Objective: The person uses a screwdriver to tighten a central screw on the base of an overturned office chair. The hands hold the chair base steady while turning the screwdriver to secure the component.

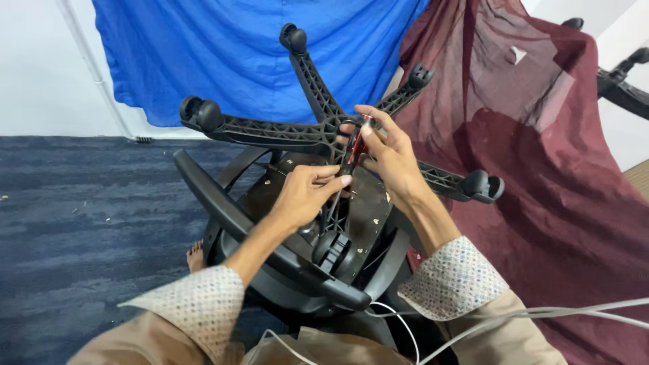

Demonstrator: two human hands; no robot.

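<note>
Two grips: both mine, meeting at the hub of the upturned chair base [284, 132].
Right grip [389, 159]: closed around red-handled screwdriver [351, 154].
Left grip [304, 196]: pinching the screwdriver's shaft, just below.
Cloths: blue cloth [230, 47] beyond, maroon cloth [541, 135] to the right.

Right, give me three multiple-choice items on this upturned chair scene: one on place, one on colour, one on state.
1. Where do both hands meet?
A. at the hub of the black plastic five-armed chair base
B. on the carpet
C. on a castor

2. What colour is the cloth sheet hanging behind the base?
A. green
B. blue
C. yellow

3. How is the red-and-black-handled screwdriver held?
A. lying loose on the floor
B. tucked under a sleeve
C. gripped in the right hand, the left hand at its shaft

Answers: 1 A, the fingers gather at the hub; 2 B, blue fabric drapes the wall; 3 C, right fingers wrap the handle.
</note>
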